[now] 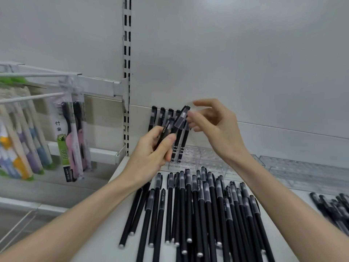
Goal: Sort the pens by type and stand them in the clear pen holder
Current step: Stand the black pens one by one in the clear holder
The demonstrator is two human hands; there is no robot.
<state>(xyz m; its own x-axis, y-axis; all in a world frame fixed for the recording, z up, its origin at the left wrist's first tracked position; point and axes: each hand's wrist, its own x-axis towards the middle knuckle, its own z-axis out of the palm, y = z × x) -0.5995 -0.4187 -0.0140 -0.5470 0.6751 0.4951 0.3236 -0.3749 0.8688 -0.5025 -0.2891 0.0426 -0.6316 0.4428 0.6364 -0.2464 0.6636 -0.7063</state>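
My left hand (151,150) grips a small bunch of black pens (175,122), caps pointing up and right. My right hand (213,127) hovers just right of their caps with fingers spread, blurred, holding nothing. Behind the hands, several black pens (153,118) stand in the clear pen holder (190,157) against the back wall. A large heap of black capped pens (198,205) lies on the white shelf (105,242) below my forearms.
More clear holders (302,173) line the shelf's back right. Another pile of black pens (334,207) lies at the right edge. Packaged toothbrushes (73,137) hang on pegs to the left, beside a slotted upright (127,72).
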